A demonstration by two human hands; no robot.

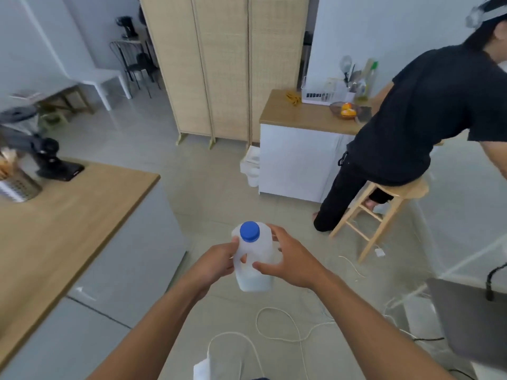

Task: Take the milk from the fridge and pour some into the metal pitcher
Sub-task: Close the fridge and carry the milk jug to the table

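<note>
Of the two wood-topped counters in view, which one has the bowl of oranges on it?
The far wood-topped counter on the white cabinet, beside the person in black: the bowl of oranges sits there. The near counter on the left carries a perforated metal utensil holder instead.

1. Worktop (68, 215), left, wood-topped: carries a perforated metal utensil holder (19, 186) and a black machine (52, 163), blurred.
2. Worktop (301, 119), far, wood-topped on a white cabinet: carries a bowl of oranges (346, 110), a white dish rack (321, 95), a utensil pot (349, 91) and a yellow item (293, 97), too small to tell.
3. Floor (208, 187), pale tile: carries white cables (277, 325), a wooden stool (384, 212), a folding wicker screen (219, 64) and a white bin (251, 167).
</note>
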